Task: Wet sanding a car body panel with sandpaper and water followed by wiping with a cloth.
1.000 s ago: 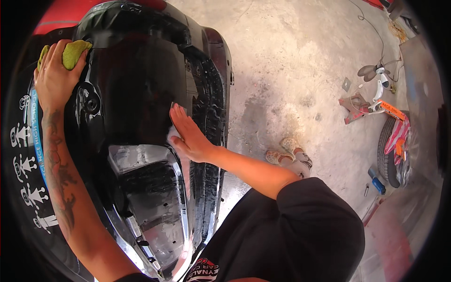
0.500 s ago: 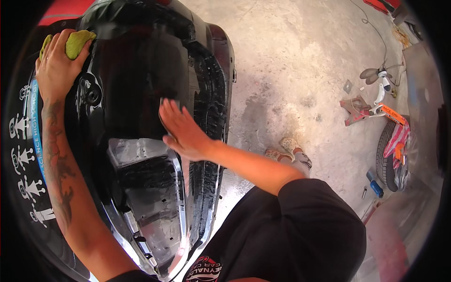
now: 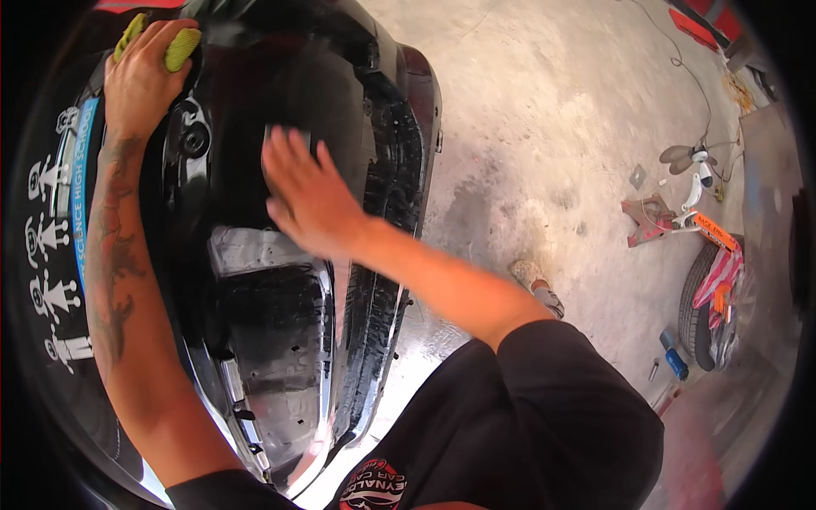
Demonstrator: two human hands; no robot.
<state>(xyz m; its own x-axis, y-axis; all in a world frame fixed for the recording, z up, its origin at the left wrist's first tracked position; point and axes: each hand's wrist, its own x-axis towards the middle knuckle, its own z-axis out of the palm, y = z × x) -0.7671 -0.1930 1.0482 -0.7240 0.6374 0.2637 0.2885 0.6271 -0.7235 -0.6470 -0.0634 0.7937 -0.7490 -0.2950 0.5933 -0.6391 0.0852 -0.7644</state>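
A glossy black car panel (image 3: 238, 85) fills the left half, with a round recessed fitting (image 3: 195, 136) and a shiny recessed section below. My left hand (image 3: 140, 85) grips a folded yellow-green cloth (image 3: 182, 49) on the panel's upper left. My right hand (image 3: 310, 191) is stretched flat over the middle of the panel, slightly blurred. A small grey edge shows at its fingertips, too unclear to name. Left of my left forearm are white stick-figure decals (image 3: 51, 229) and a blue strip sticker.
On the concrete floor (image 3: 535, 119) at right are a small fan (image 3: 693, 161), a red jack (image 3: 646, 221), an orange-handled bar, a tire (image 3: 697, 314) with striped cloth, and a blue object (image 3: 673, 357). A metal panel stands at the far right. A foot in a light clog shows below.
My left hand with the cloth has moved up and a little right. My right hand has slid up and left across the panel. The whole view has shifted slightly.
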